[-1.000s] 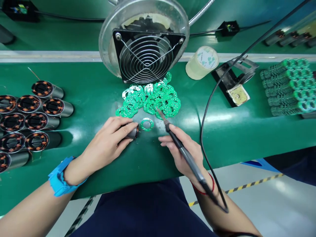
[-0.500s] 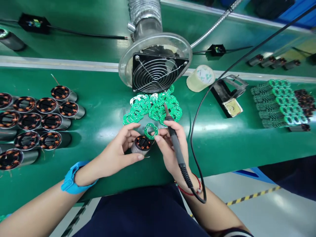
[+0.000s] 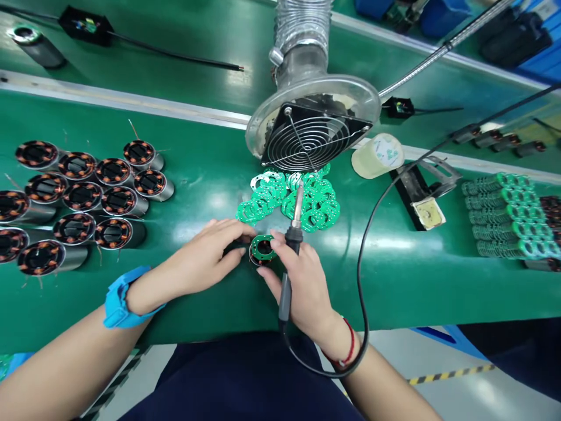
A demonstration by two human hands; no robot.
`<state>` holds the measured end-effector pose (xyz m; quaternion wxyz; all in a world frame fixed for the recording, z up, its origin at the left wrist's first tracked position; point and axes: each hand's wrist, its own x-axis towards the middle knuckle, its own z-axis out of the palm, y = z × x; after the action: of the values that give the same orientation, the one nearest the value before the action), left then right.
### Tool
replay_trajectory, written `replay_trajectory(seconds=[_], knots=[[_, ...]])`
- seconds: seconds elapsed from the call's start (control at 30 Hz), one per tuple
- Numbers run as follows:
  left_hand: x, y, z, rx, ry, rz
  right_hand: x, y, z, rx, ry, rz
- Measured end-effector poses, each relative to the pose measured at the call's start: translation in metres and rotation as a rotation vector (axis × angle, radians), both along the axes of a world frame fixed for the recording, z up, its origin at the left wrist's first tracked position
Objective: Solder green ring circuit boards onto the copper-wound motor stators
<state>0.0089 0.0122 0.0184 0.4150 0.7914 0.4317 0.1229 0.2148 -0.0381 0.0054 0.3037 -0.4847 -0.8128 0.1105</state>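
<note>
My left hand (image 3: 205, 257) wraps round a small motor stator (image 3: 261, 251) standing on the green bench. A green ring-shaped circuit board (image 3: 263, 248) sits on top of the stator. My right hand (image 3: 302, 280) grips a soldering iron (image 3: 293, 245), tip pointing up and away, while its fingertips press the ring board. Just behind lies a pile of green ring boards (image 3: 293, 202).
A fume-extractor fan (image 3: 313, 137) on a flexible duct stands behind the pile. Several stators (image 3: 83, 199) lie at the left, finished stators with green boards (image 3: 504, 216) at the right. A tape roll (image 3: 377, 156) and a soldering iron stand (image 3: 427, 193) sit right of the fan.
The stator went from lying on the bench to upright in my left hand. My right hand picked up a ring board and set it on the stator. The view shifted left.
</note>
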Motion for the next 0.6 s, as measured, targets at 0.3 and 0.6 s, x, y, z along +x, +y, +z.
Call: replay_trajectory(seconds=[0.3,0.6], knots=[[0.005,0.006,-0.004,-0.26,-0.191,0.274,0.016,0.013,0.004,-0.383,0.105,0.183],[0.014,0.004,-0.008,-0.497,-0.503,0.367,0.021,0.019,0.005,-0.419,0.187,0.247]])
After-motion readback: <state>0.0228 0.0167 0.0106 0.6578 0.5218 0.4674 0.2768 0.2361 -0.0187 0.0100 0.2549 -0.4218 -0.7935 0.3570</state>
